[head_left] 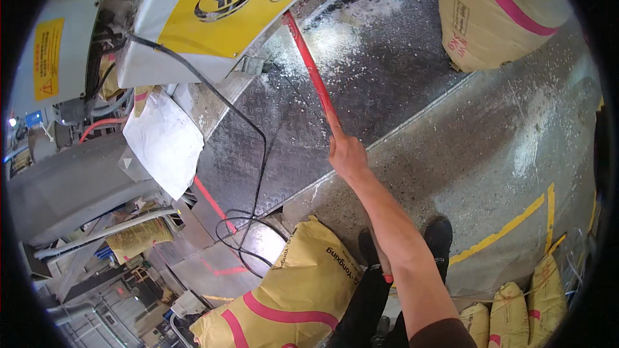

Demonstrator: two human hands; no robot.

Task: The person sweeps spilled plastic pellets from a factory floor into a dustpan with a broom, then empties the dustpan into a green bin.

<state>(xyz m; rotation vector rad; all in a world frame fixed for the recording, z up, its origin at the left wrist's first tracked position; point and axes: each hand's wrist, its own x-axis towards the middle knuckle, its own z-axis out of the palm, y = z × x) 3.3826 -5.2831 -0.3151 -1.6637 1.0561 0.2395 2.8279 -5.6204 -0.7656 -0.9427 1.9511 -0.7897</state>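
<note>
My right hand (pixel 349 156) is closed round a long red pole (pixel 311 67), its index finger stretched along the shaft. The pole slants up and left, and its far end meets the lower edge of a white and yellow machine cover (pixel 213 19), where whatever is on that end is hidden. Below the hand, the shaft runs behind my forearm, and its red-tipped butt (pixel 388 278) shows near my legs. White granules (pixel 335 38) lie scattered on the dark metal floor plate (pixel 309 148) around the pole. My left hand is out of view.
A full yellow sack (pixel 290 283) stands left of my legs, and a large pale sack (pixel 496 19) at the upper right. Several sacks (pixel 509 316) sit at the lower right. A black cable (pixel 264 161) loops over the floor. Yellow lines (pixel 503 229) mark the concrete.
</note>
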